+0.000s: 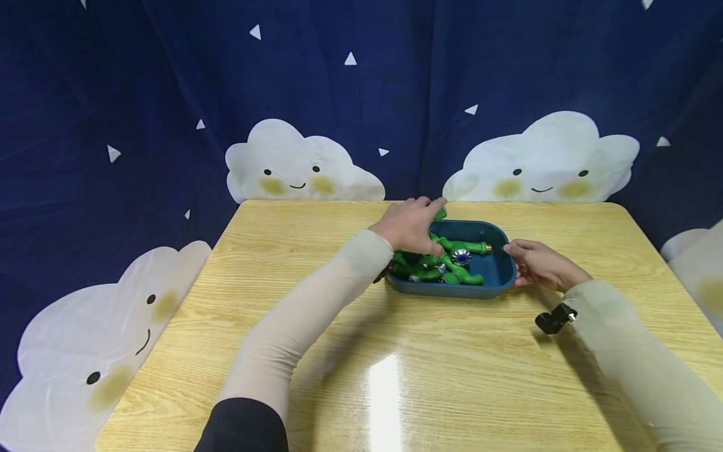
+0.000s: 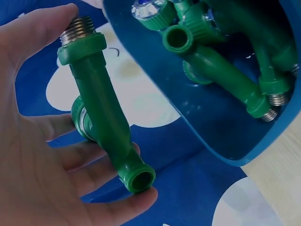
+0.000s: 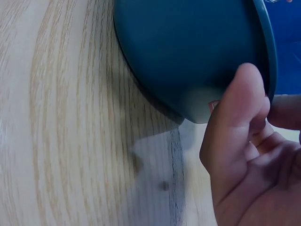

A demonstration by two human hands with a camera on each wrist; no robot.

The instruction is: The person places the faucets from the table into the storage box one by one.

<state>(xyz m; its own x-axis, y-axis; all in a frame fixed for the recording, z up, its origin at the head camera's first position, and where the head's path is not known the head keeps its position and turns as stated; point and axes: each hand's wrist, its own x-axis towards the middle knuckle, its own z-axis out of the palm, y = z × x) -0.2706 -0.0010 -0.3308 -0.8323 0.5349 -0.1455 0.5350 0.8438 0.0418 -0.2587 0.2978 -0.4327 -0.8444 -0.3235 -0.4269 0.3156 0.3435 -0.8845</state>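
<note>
My left hand [image 1: 409, 226] is above the left end of a dark blue plastic bin [image 1: 499, 267]. It holds a green plastic tap [image 2: 101, 94], thumb at the metal threaded end and fingers along the body and spout. In the head view only a small green part of this tap shows past the fingers. Several more green taps [image 2: 225, 77] lie jumbled in the bin, one with a clear, blue-centred knob [image 1: 461, 257]. At the bin's right end, my right hand [image 1: 545, 265] pinches the rim, the thumb [image 3: 237, 108] lying against the outer wall.
The bin stands on a light wood-grain table [image 1: 452, 370], near its back edge. Behind the table hangs a dark blue curtain [image 1: 339, 94] with white clouds and triangles. A small black device [image 1: 556, 319] is strapped at the right wrist.
</note>
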